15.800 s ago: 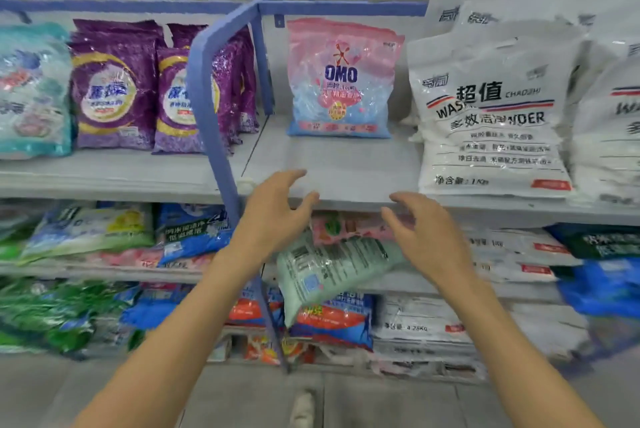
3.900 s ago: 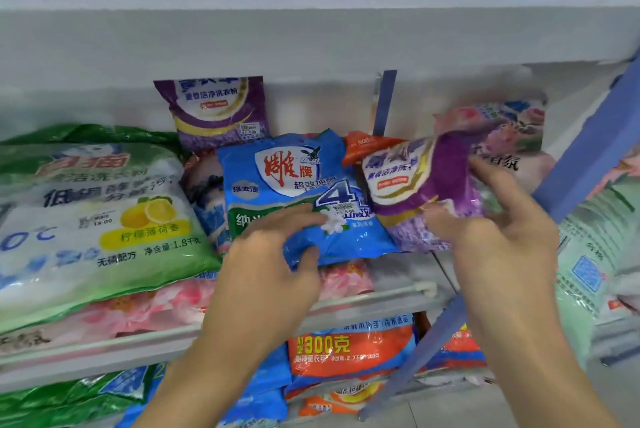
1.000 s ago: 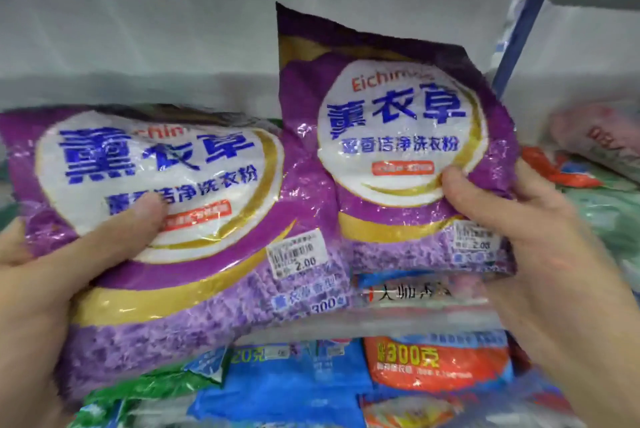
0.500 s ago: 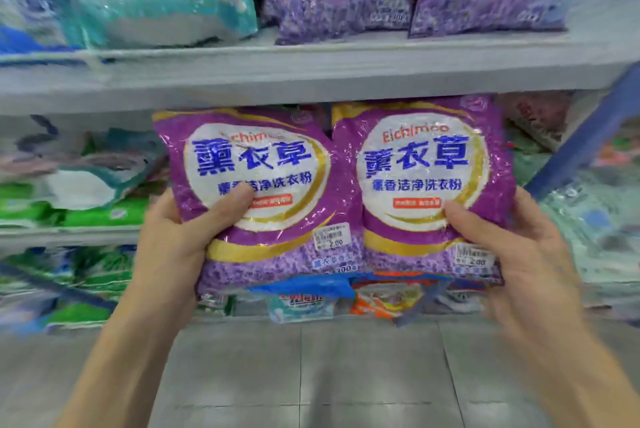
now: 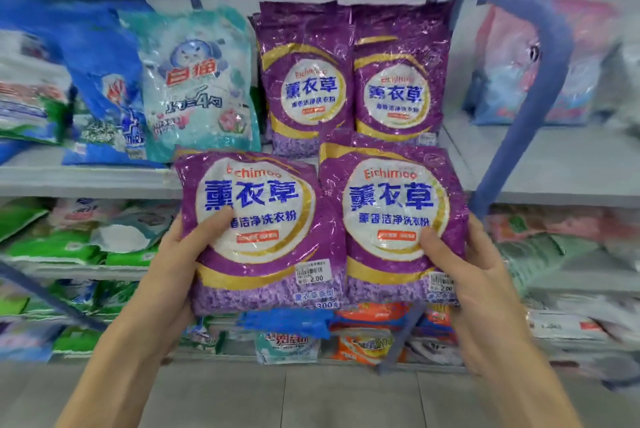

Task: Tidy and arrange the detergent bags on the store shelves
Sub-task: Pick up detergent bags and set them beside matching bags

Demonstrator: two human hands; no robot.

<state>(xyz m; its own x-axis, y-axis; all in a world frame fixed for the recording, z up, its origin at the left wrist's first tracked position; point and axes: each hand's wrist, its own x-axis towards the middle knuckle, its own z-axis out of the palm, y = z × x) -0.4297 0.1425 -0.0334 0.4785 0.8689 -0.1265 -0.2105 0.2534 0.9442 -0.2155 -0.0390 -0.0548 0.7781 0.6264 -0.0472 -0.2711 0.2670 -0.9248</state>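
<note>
I hold two small purple detergent bags side by side in front of the shelves. My left hand (image 5: 187, 254) grips the left purple bag (image 5: 263, 230), thumb across its front. My right hand (image 5: 464, 268) grips the right purple bag (image 5: 391, 220) the same way. Both bags face me upright with price stickers near their lower right corners. Right behind and above them, two larger purple bags (image 5: 304, 81) of the same brand stand upright on the grey upper shelf (image 5: 540, 164).
A teal bag (image 5: 201, 85) and a blue bag (image 5: 104, 81) stand left of the purple ones. A blue metal upright (image 5: 526, 109) divides the shelf; a pink and blue bag (image 5: 519, 64) stands beyond it. Lower shelves hold several mixed bags. Grey floor tiles lie below.
Both hands have lifted the two purple bags upward, from in front of the lower shelf to the front edge of the upper shelf, and the view has tilted up.
</note>
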